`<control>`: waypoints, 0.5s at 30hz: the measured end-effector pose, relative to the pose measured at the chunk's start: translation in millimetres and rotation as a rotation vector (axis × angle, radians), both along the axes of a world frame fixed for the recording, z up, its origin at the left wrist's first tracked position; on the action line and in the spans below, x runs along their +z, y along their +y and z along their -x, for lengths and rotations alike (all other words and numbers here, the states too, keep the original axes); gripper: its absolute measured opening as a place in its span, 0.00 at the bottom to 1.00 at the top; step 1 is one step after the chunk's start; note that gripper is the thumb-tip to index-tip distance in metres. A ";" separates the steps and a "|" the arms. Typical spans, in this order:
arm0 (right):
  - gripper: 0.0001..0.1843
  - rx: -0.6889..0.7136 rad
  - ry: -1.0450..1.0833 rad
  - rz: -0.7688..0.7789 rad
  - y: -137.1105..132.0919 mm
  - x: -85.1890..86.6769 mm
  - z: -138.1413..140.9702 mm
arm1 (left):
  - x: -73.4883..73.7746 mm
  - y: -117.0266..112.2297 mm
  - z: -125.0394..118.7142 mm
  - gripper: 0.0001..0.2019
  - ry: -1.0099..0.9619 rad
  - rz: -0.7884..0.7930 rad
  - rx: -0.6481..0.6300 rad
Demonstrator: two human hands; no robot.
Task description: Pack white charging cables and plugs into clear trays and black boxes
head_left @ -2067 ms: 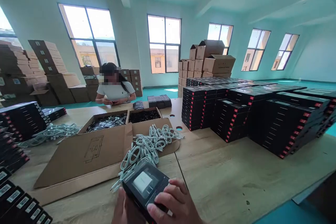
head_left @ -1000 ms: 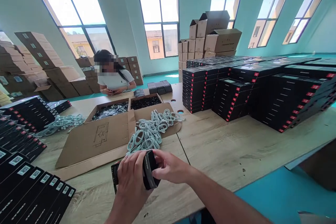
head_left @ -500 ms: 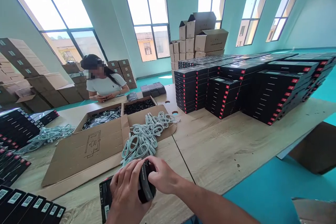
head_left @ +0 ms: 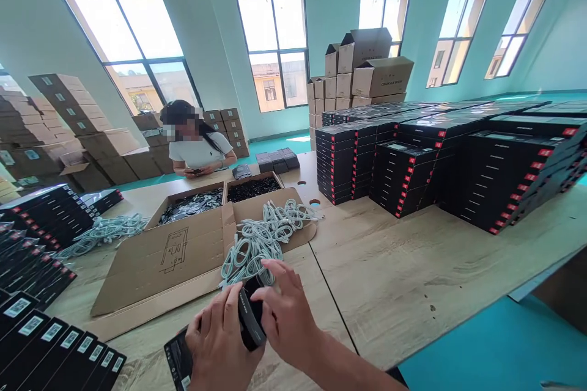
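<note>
In the head view my left hand (head_left: 224, 336) is wrapped over a black box (head_left: 250, 321), which tilts up in its grip with a grey printed edge toward me. My right hand (head_left: 291, 311) is at the box's right side, fingers bent but apart, fingertips close to its upper end; whether they touch it I cannot tell. Another flat black piece with small print (head_left: 178, 354) sticks out to the left under my left hand. Just beyond my hands lies a heap of coiled white cables (head_left: 252, 244) on a cardboard flap (head_left: 151, 269).
Past the flap, an open carton (head_left: 192, 204) holds small packets, with a compartment of small black parts (head_left: 254, 188) beside it. Stacked black boxes (head_left: 477, 177) stand right; labelled black boxes (head_left: 59, 342) lie lower left. A co-worker (head_left: 197, 146) sits across the table, holding something small.
My right hand has loosened from the box, its fingers lifting and spreading. The left hand keeps its hold. The whole view has shifted, so the scene sits slightly further right and lower.
</note>
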State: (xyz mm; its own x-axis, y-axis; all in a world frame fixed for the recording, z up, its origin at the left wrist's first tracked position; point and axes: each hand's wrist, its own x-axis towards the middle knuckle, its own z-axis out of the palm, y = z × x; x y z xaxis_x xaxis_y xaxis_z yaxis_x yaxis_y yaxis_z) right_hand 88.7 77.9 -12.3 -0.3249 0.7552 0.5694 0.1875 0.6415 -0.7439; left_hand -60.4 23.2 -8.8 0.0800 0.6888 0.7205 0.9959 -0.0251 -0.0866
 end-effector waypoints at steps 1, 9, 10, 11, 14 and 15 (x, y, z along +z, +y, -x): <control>0.17 -0.007 -0.062 0.011 -1.1 2.7 1.6 | 1.0 0.6 -0.2 0.30 0.014 -0.026 0.013; 0.15 0.265 0.120 0.666 12.2 -2.0 15.5 | 4.0 -6.0 6.8 0.31 0.127 -0.040 0.056; 0.19 0.281 0.216 0.711 15.1 -4.1 13.6 | 4.2 -8.4 7.6 0.31 0.123 -0.029 0.070; 0.22 0.285 0.324 0.761 18.7 -6.0 10.2 | 4.1 -11.1 9.4 0.32 0.113 -0.011 0.089; 0.23 0.280 0.585 0.952 36.0 -11.1 -9.9 | -1.0 -21.5 25.5 0.33 0.058 0.112 0.169; 0.24 0.265 0.608 1.002 43.6 -12.7 -19.7 | -5.0 -25.3 35.5 0.34 0.026 0.182 0.210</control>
State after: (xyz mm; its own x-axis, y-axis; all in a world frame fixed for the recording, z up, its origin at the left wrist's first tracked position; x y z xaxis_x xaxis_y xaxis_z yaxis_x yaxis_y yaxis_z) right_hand 108.4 121.6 -25.0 -0.4188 0.9003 -0.1188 -0.4173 -0.3070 -0.8553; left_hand -95.9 -2.1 -13.8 -0.0612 0.8102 0.5829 0.9784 0.1641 -0.1254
